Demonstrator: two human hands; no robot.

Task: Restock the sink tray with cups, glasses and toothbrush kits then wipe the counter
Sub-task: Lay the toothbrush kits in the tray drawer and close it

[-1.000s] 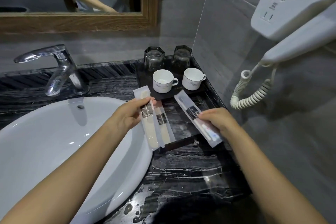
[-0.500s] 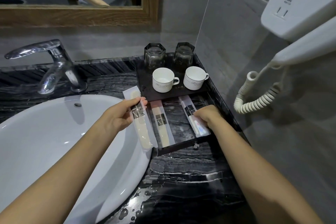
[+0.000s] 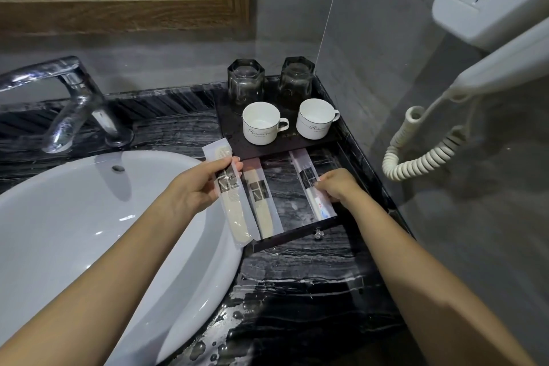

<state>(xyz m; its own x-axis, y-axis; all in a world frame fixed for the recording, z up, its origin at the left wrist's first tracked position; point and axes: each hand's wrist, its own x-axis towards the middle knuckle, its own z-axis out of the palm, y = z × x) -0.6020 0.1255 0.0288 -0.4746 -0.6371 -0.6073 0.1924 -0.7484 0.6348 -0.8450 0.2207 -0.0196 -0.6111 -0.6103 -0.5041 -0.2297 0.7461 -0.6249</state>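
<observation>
Saw the left hand [image 3: 196, 190] pinched shut on a comb packet [image 3: 230, 196], held just off the left edge of the tray [image 3: 297, 235] and hanging partly over the basin [image 3: 89, 217]. Found the right hand [image 3: 338, 187] curled down onto a toothbrush kit [image 3: 312, 187] lying along the right side of the tray's lower section, fingers closed on its near half as far as could be told. Spotted a second packet [image 3: 261, 199] already flat at the left of that same section.

Biggest worry, judging from this: fumbling the comb packet — slick wrapper, thin pinch, open basin right beside the tray. Reckoned a loose grip would send it straight into the bowl. Also figured on a tight fit at the tray's left, with the second packet sitting just beside the drop spot, so easy to overlap or knock it crooked.

Noticed droplets [image 3: 225, 336] on the dark tabletop [image 3: 297, 276] in front of the tray, so anything set down there would pick up water. Wiping clearly not yet done.

Further back on the tray: two white cups [image 3: 261, 123] upright, two glasses [image 3: 246, 83] behind them, apparently upside down. Thought a careless reach over the tray could clip a cup handle. Clocked a tap [image 3: 74, 104] well to the tray's left and a coiled cord [image 3: 421, 151] dangling off to its right — close enough to snag the right forearm on a wide swing.
</observation>
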